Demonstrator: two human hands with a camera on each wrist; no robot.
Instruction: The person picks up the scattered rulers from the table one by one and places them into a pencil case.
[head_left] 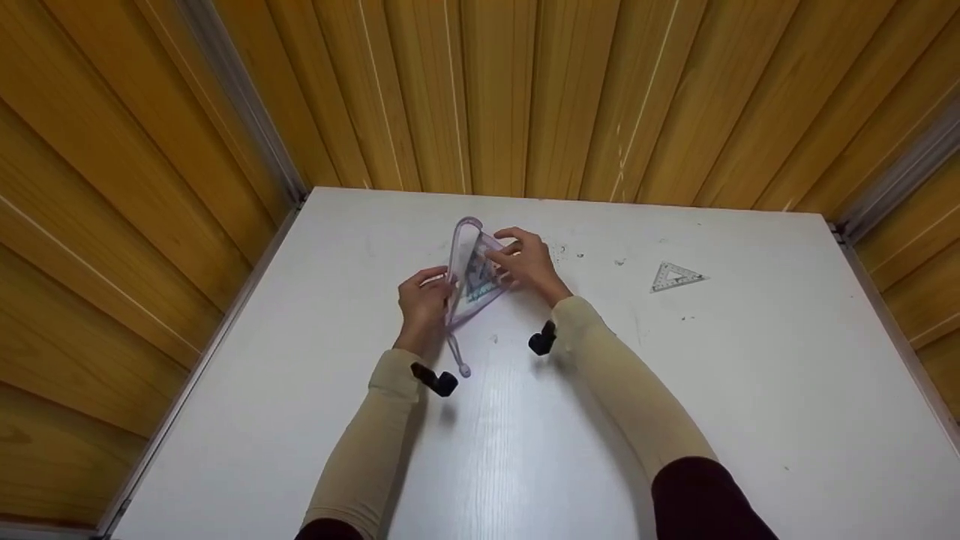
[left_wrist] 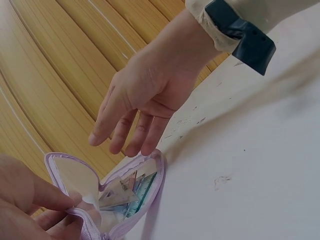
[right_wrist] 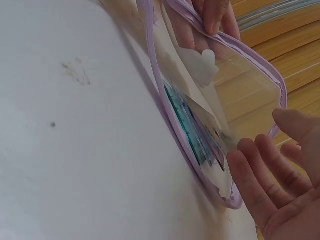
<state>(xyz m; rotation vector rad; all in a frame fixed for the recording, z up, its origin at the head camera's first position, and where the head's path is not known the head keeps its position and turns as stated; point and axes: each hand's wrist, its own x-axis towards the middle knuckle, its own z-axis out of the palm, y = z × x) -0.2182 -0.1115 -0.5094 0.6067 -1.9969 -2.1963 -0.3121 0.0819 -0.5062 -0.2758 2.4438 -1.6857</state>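
A clear zip pouch with lilac edging [head_left: 469,222] stands unzipped on the table between both hands. My left hand [head_left: 424,304] pinches one edge of it between thumb and fingers, as the left wrist view shows. Inside lie a teal ruler [left_wrist: 143,191] and a clear set square [left_wrist: 116,199], with other flat pieces partly hidden. My right hand [right_wrist: 285,187] is at the opposite side of the opening, fingers loosely bent and holding nothing. Whether its fingertips touch the edging, I cannot tell. A lilac strap [head_left: 458,355] hangs from the pouch's near end.
A clear triangular set square [head_left: 679,283] lies on the white table [head_left: 750,375], to the right of the right hand. Small dark marks dot the tabletop. Wood-patterned panels [head_left: 495,97] rise behind the table and at both sides.
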